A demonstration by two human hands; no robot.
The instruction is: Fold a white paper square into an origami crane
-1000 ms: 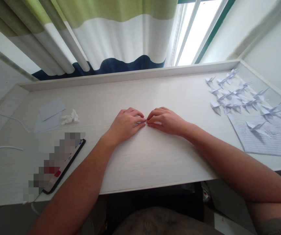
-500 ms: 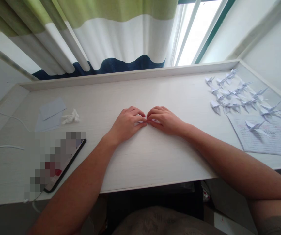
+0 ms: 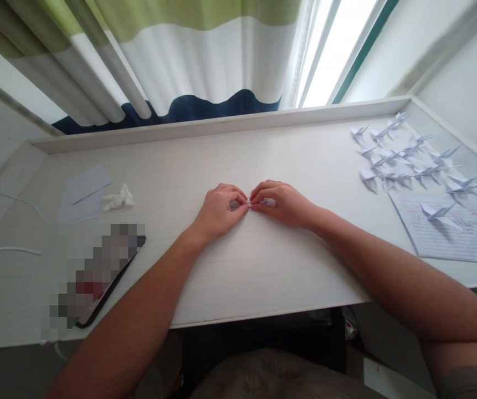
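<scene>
Fingertip to fingertip, my left hand (image 3: 224, 209) and my right hand (image 3: 278, 203) pinch a small piece of white folded paper (image 3: 249, 205) low over the middle of the desk. Most of the paper is hidden behind the fingers, so its shape does not show. Both hands are closed, thumbs pressed against the forefingers. Several white folded paper cranes (image 3: 423, 160) stand in rows at the right of the desk. One more paper crane (image 3: 437, 213) rests on a lined, written sheet (image 3: 462, 241).
Left on the desk (image 3: 172, 166) lie white paper squares (image 3: 86, 185), a crumpled tissue (image 3: 118, 198) and a phone (image 3: 113, 282), partly blurred out. White cables (image 3: 8, 250) run in from the left. A raised rim (image 3: 221, 123) borders the back, below a curtain (image 3: 205, 61).
The fingertips have shifted slightly on the folded paper, and a little more of it shows between them. Both hands stay in the same place; the view has moved a touch.
</scene>
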